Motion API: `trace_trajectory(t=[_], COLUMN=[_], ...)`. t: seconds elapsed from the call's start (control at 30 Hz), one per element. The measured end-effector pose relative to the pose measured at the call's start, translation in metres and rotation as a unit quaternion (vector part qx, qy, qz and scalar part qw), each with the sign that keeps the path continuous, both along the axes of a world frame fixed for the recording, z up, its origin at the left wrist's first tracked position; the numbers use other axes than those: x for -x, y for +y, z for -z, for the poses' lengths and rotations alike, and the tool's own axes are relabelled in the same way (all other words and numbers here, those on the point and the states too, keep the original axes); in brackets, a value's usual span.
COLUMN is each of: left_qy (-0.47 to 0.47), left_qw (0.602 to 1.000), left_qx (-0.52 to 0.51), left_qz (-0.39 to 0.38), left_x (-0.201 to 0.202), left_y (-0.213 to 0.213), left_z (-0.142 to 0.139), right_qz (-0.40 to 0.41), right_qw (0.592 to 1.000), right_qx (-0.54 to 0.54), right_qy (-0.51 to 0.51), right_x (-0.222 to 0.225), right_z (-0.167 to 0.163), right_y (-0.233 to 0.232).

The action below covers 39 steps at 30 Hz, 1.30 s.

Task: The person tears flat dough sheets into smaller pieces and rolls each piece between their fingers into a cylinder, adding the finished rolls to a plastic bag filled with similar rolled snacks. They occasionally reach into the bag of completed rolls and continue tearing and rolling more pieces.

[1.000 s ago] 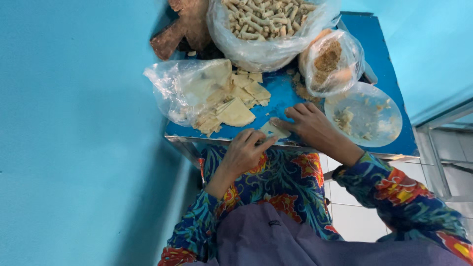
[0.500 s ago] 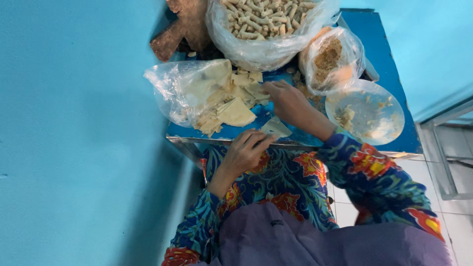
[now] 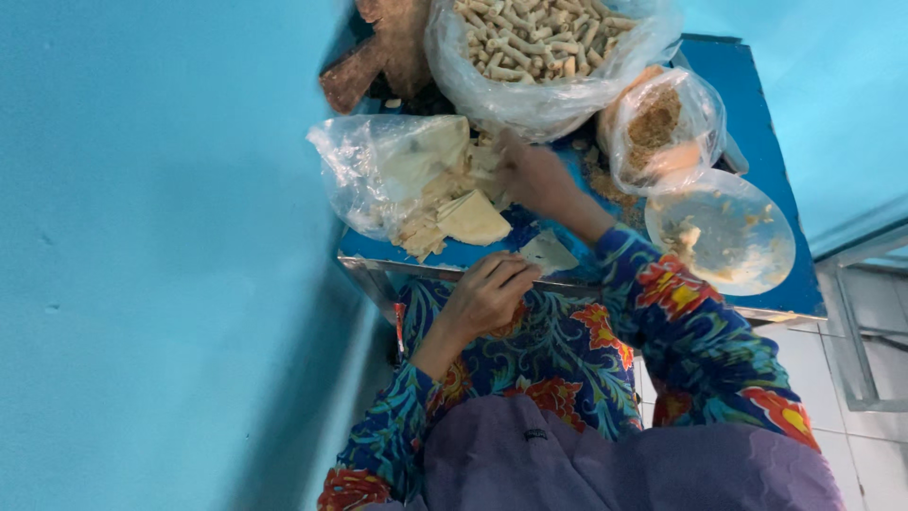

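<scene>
The right hand [image 3: 534, 175] has left the near edge of the table [image 3: 757, 104], where it lay a second ago beside the small wrapper sheet [image 3: 547, 252], and now reaches up to the pile of pale triangular wrappers [image 3: 468, 216] spilling from the clear bag [image 3: 378, 170]; judging by that, a fresh sheet is being fetched. Its fingers curl down onto the top of the pile, but whether they already pinch a sheet I cannot tell. The left hand [image 3: 487, 295] has stayed at the table's near edge, fingers bent and loosely closed, their tips touching the corner of the small wrapper sheet, which lies flat just inside the edge. Counted: two hands, one loose sheet on the table, one pile of wrappers too many to number. There are three clear bags: the one with wrappers, a large bag of finished pale rolls [image 3: 539, 47] at the far side, and a small bag of brown crumbly filling [image 3: 662, 123] on the right. One round plate [image 3: 752, 237] with scraps of filling sits near the right corner.
</scene>
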State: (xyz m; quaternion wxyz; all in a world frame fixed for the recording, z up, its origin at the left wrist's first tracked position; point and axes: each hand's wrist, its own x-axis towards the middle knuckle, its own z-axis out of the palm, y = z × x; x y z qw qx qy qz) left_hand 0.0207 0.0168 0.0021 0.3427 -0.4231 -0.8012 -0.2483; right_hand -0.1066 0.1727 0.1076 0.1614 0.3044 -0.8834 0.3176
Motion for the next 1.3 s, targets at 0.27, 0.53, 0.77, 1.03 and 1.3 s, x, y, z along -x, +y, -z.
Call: trace_trajectory(t=[0.27,0.53,0.77,1.03,1.3], left_qy=[-0.002,-0.022,-0.066,-0.267,-0.364], left_qw=[1.0,1.0,0.994,0.861,0.82], left_qx=[-0.007,-0.015,-0.086,-0.43,-0.442], left_qz=[0.008,0.008,0.028,-0.052,0.024], left_x=[0.0,-0.005,-0.015,0.022,0.04], left_y=[-0.001,0.001,-0.001,0.029,0.045], left_z=[0.001,-0.007,-0.031,-0.08,-0.06], right_qz=[-0.071,-0.12,-0.121,-0.146,-0.129], right_qw=[0.929,0.916,0.926,0.902,0.915], right_qx=[0.266,0.289,0.252,0.238,0.282], right_qy=[-0.249,-0.249,-0.255,-0.329,-0.259], right_x=[0.014,0.006,0.001,-0.035,-0.064], right_z=[-0.019,-0.026,-0.023,-0.024,-0.018], right_y=[0.017,0.045,0.064,0.057,0.057])
